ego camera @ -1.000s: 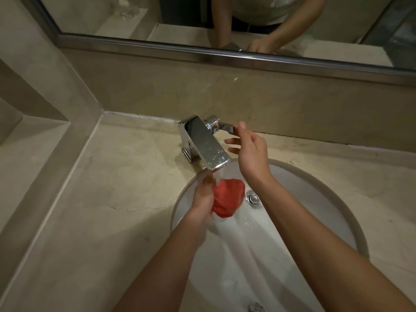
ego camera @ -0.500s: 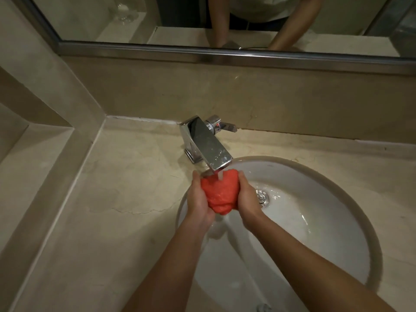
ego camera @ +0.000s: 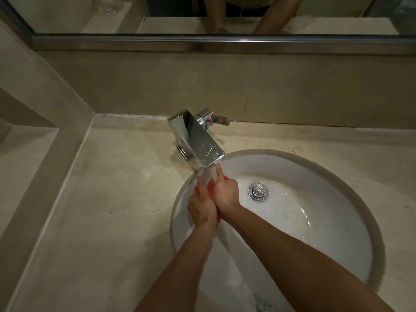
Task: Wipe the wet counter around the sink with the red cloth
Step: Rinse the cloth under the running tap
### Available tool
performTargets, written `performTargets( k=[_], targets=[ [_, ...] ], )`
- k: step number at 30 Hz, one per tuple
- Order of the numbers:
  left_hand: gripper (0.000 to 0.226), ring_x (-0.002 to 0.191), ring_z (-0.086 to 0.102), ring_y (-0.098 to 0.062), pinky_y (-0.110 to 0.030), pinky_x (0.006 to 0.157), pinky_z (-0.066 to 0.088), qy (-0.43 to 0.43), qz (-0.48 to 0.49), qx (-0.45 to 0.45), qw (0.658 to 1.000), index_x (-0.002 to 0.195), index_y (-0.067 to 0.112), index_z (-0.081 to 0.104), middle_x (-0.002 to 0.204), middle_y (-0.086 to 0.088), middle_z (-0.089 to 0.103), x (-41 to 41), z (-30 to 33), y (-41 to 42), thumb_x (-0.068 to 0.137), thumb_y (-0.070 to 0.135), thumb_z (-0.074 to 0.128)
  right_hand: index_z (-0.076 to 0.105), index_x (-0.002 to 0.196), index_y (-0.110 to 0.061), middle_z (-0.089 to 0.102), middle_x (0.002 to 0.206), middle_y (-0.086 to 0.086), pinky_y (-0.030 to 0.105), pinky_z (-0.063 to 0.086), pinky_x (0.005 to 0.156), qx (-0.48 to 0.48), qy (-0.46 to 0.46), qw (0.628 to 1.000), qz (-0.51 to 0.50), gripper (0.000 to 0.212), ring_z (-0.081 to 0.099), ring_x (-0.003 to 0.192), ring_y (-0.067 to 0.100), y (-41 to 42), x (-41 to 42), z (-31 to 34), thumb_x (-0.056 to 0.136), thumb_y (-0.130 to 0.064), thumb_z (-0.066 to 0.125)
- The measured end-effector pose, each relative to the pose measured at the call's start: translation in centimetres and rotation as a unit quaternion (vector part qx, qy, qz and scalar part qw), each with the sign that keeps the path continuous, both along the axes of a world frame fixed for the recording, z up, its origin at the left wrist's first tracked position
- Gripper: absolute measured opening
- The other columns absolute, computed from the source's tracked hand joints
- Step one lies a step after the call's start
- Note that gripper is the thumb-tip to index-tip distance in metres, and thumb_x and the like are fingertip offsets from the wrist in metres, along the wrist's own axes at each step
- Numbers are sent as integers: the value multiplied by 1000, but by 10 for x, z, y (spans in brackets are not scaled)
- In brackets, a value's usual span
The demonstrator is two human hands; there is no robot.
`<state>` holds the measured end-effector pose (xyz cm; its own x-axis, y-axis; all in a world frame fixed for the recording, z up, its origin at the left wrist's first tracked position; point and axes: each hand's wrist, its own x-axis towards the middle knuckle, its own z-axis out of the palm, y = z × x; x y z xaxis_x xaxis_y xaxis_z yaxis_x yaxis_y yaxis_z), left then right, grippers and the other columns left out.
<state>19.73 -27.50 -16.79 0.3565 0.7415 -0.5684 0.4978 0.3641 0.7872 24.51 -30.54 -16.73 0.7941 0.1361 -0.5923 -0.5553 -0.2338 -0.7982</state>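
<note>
Both hands are pressed together over the left part of the white sink (ego camera: 337, 221), just below the spout of the chrome tap (ego camera: 195, 138), near the middle of the frame. The left hand (ego camera: 201, 204) and the right hand (ego camera: 226, 192) lie palm against palm, and the red cloth (ego camera: 210, 188) is squeezed between them. Only small red pieces of the cloth show: one between the fingers, one at the left edge of the left hand, and one low between the wrists. The fingers of both hands are mostly straight and point up toward the spout, so the cloth is clamped between the palms more than it is wrapped by the fingers. A stream of water falls from the spout onto the fingertips. Water also lies in the bowl around the metal drain (ego camera: 258, 191), which is just to the right of the right hand. The tap stands on the beige stone bench (ego camera: 101, 199) at the upper edge of the sink, and its lever points to the right. The bench near the base of the tap looks wet and shiny. A thin crack runs across the bench to the left of the sink. In the upper part of the frame, a mirror (ego camera: 180, 23) shows the two forearms of the person.
</note>
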Motion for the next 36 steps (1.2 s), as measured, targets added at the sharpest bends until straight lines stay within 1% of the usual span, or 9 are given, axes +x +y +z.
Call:
performTargets(
  k=[5, 9, 14, 17, 20, 22, 29, 33, 36],
  targets=[
    [57, 78, 68, -27, -42, 82, 55, 32, -9, 14, 999, 65, 19, 67, 74, -5, 71, 6, -1, -2, 100, 52, 37, 65, 62, -10, 71, 70, 10, 41, 55, 83, -30, 16, 999, 2, 59, 68, 75, 28, -5, 1, -6, 98, -51, 44],
    [62, 93, 66, -33, -36, 86, 50, 75, -50, -8, 996, 92, 8, 72, 95, -13, 72, 18, -5, 5, 100, 55, 33, 59, 64, -12, 67, 72, 11, 43, 53, 84, -50, -34, 998, -1, 53, 65, 78, 28, -25, 3, -5, 103, -44, 42],
    [43, 115, 57, -38, -31, 86, 40, 17, -41, 97, 994, 119, -5, 63, 121, -27, 64, 33, 3, 13, 103, 30, 44, 65, 92, -3, 64, 89, 13, 52, 51, 95, 6, 73, 990, -119, 43, 62, 89, 28, -38, 11, -3, 102, -39, 46],
    [37, 111, 61, -31, -21, 78, 36, -4, -50, 124, 991, 118, 1, 64, 110, -14, 68, 26, 6, 8, 103, 30, 46, 64, 74, -20, 70, 85, 8, 47, 55, 91, 26, 139, 980, -141, 48, 67, 87, 28, -27, 3, -12, 78, -66, 51],
    [28, 79, 68, -14, -21, 64, 46, -26, -146, 90, 985, 92, 21, 64, 78, 7, 68, 6, 5, -6, 99, 44, 48, 59, 64, -21, 65, 70, 3, 42, 55, 82, 45, 146, 981, -115, 46, 64, 74, 24, -19, 1, -6, 78, -65, 57],
    [35, 70, 65, -17, -30, 64, 49, -14, -157, 76, 984, 81, 21, 58, 69, 3, 65, -6, 3, -10, 97, 50, 47, 61, 66, -17, 65, 66, 1, 39, 53, 77, 43, 140, 984, -102, 46, 64, 72, 23, -16, 2, -6, 82, -60, 61],
    [42, 87, 63, -23, -32, 80, 46, -18, -57, 107, 992, 102, 17, 57, 91, -1, 67, 16, 6, -5, 96, 51, 34, 61, 63, -13, 64, 66, 4, 33, 46, 64, 20, 80, 996, -45, 50, 60, 64, 21, -2, 18, 1, 90, -55, 56],
    [39, 88, 67, -32, -44, 82, 54, 7, -58, 120, 991, 89, 11, 67, 88, -12, 70, 17, -2, -1, 102, 35, 40, 57, 72, -18, 61, 73, 3, 28, 43, 55, -10, 65, 997, 40, 31, 55, 63, 20, -2, 21, -7, 96, -38, 54],
    [44, 77, 69, -34, -45, 71, 57, 34, -81, 124, 988, 76, 9, 69, 76, -14, 70, 14, -8, 2, 100, 36, 43, 55, 72, -17, 62, 72, 3, 23, 45, 50, -74, 36, 993, 79, 26, 57, 63, 21, -2, 17, -17, 97, -25, 54]
  ],
)
